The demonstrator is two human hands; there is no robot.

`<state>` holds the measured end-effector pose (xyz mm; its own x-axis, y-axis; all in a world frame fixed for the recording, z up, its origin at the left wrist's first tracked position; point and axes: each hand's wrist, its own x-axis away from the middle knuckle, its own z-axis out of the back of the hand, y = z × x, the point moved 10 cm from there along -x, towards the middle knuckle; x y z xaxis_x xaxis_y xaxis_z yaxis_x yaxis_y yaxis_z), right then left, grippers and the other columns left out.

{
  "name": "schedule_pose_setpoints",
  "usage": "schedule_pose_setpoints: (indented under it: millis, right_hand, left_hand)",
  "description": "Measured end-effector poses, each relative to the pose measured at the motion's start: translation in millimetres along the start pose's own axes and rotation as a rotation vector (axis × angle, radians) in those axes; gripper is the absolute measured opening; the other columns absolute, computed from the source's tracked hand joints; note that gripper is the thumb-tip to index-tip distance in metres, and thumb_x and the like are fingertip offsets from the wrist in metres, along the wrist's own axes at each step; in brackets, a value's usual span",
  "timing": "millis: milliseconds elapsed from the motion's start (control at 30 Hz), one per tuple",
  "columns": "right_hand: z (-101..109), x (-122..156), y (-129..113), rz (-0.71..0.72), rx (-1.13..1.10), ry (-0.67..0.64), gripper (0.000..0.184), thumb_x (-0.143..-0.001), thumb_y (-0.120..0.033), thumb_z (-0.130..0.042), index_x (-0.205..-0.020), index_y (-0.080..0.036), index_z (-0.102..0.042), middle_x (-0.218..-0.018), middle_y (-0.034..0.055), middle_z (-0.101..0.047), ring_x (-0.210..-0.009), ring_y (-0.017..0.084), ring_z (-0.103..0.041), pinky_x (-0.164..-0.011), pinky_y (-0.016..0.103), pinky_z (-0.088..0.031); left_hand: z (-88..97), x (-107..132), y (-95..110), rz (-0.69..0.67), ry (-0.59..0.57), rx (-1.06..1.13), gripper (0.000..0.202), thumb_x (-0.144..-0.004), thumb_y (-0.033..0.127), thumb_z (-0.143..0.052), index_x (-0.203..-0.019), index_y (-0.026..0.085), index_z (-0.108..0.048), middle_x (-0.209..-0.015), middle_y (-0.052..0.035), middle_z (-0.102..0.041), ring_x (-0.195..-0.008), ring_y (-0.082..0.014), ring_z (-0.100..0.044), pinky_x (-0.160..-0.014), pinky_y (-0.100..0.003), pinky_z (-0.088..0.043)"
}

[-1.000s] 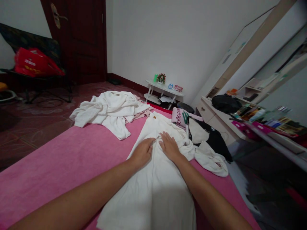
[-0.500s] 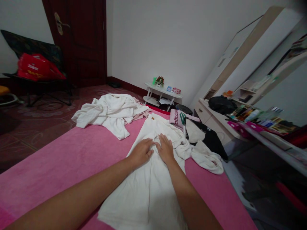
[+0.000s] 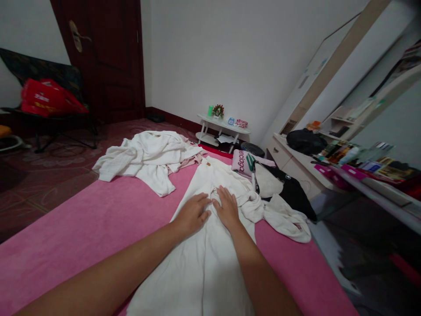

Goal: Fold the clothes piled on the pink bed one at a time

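Bed [image 3: 82, 228]: pink cover; it carries the white garment and every other piece of clothing.
White garment [image 3: 204, 267]: lies spread flat on the bed, in the middle of the view and nearest the person. It is broad at the near end and narrows toward the far end.
Long axis: runs away from the person, leaning slightly right. The narrow end with a small brown tag [image 3: 208, 163] points to the far wall.
Left hand [image 3: 192, 213]: open and flat, palm down on the white garment about halfway along it, gripping nothing.
Right hand [image 3: 226, 209]: also open and flat on the white garment, fingers spread, just beside the left hand with the fingertips nearly meeting. It holds nothing.
Crumpled white cloth [image 3: 284, 216]: bunched against the white garment's right edge, close to the right hand.
Black garment [image 3: 291, 189]: right of the white garment, partly under the crumpled white cloth.
Pink folded garment [image 3: 242, 161]: at the white garment's far right corner, lettering showing.
White pile [image 3: 148, 154]: loose heap left of the white garment's far end, touching it there.
Table [image 3: 297, 163]: right of the white garment, off the bed, bearing a black bag [image 3: 304, 141] and bottles.
Small white table [image 3: 223, 127]: beyond the white garment, against the wall.
Door [image 3: 101, 61]: dark wood, far left of the white garment, shut.
Red bag [image 3: 46, 97]: on a chair, far left of the white garment.
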<state>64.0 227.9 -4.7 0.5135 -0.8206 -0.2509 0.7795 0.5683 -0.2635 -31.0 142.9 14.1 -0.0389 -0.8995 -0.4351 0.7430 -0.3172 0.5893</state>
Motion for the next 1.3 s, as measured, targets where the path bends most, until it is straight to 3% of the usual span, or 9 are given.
schedule_pose_setpoints:
  millis: [267,733,967,1167,1300]
  right_hand:
    - [-0.6,-0.6,5.2,0.001,-0.047,0.013,0.049,-0.092,-0.031,-0.045,-0.14,-0.019,-0.043,-0.151,0.0067,-0.035,-0.141,0.023,-0.026,-0.115,0.05,-0.016]
    - [3.0,-0.5,7.0,0.012,-0.085,0.046,0.049,-0.089,-0.027,-0.049,-0.138,-0.023,-0.046,-0.149,0.0055,-0.038,-0.14,0.023,-0.029,-0.115,0.05,-0.019]
    - [3.5,0.7,6.6,0.007,-0.1,0.032,0.048,-0.09,-0.028,-0.048,-0.138,-0.022,-0.046,-0.149,0.0059,-0.038,-0.14,0.023,-0.028,-0.115,0.051,-0.019]
    - [5.7,1.3,6.3,0.003,-0.117,0.041,0.046,-0.09,-0.028,-0.048,-0.136,-0.021,-0.047,-0.149,0.006,-0.038,-0.14,0.022,-0.029,-0.115,0.05,-0.018]
    - [7.4,1.0,5.7,-0.002,-0.117,0.039,0.047,-0.091,-0.029,-0.048,-0.137,-0.022,-0.047,-0.149,0.0057,-0.038,-0.14,0.022,-0.029,-0.116,0.05,-0.018]
  left_hand:
    - [-3.3,-0.4,-0.1,0.02,-0.011,-0.049,0.04,-0.085,0.025,-0.054,-0.123,0.015,-0.058,-0.138,-0.0154,-0.049,-0.128,-0.0278,-0.045,-0.109,-0.046,-0.037]
    - [-2.6,3.6,-3.9,-0.001,0.084,-0.07,0.039,-0.09,0.027,-0.048,-0.127,0.018,-0.055,-0.139,-0.0131,-0.049,-0.129,-0.0241,-0.046,-0.108,-0.043,-0.04]
    - [-5.6,4.2,-2.0,-0.007,0.049,-0.117,0.041,-0.091,0.024,-0.044,-0.13,0.017,-0.05,-0.143,-0.0143,-0.044,-0.132,-0.0241,-0.042,-0.11,-0.044,-0.038]
    - [-7.0,0.9,3.1,-0.009,0.029,-0.285,0.063,-0.075,0.009,-0.048,-0.137,0.016,-0.043,-0.148,-0.0136,-0.037,-0.139,-0.0298,-0.03,-0.112,-0.052,-0.031]
    - [-8.5,-0.8,2.1,0.019,0.017,-0.314,0.069,-0.072,0.009,-0.048,-0.14,0.016,-0.039,-0.148,-0.012,-0.037,-0.14,-0.0287,-0.027,-0.113,-0.05,-0.029]
